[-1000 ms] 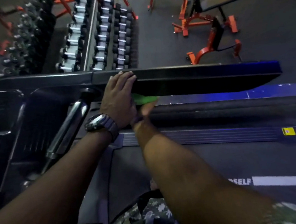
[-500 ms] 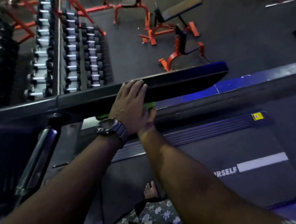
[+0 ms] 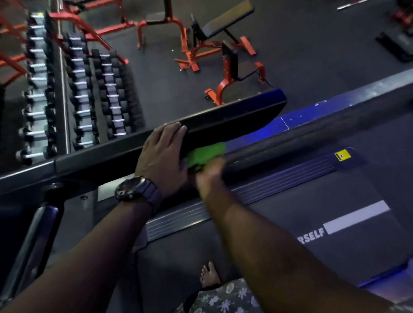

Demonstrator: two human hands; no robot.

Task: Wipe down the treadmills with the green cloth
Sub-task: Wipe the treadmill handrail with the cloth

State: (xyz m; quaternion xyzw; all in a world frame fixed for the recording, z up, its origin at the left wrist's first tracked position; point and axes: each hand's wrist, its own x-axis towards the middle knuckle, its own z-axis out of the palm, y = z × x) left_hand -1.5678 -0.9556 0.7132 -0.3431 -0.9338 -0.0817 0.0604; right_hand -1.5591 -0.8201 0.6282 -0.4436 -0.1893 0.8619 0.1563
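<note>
Since the earlier frame, the bright green cloth (image 3: 206,153) has come further out from under the long black treadmill console bar (image 3: 222,127) and sits more to the right, so I judge the wiping stroke is travelling right along the underside of the bar. The right hand (image 3: 209,178) grips the cloth from below, fingers curled into it, pressing it up against the lower edge. The left hand (image 3: 161,158), with a dark wristwatch (image 3: 137,190) on its wrist, lies flat with straight fingers over the top edge of the same bar, just left of the cloth, as before. The right end of the bar is probably not wiped yet. On the dark treadmill belt (image 3: 257,227) white letters read "RSELF", the beginning hidden by the right arm. Two small yellow stickers are too small to read
</note>
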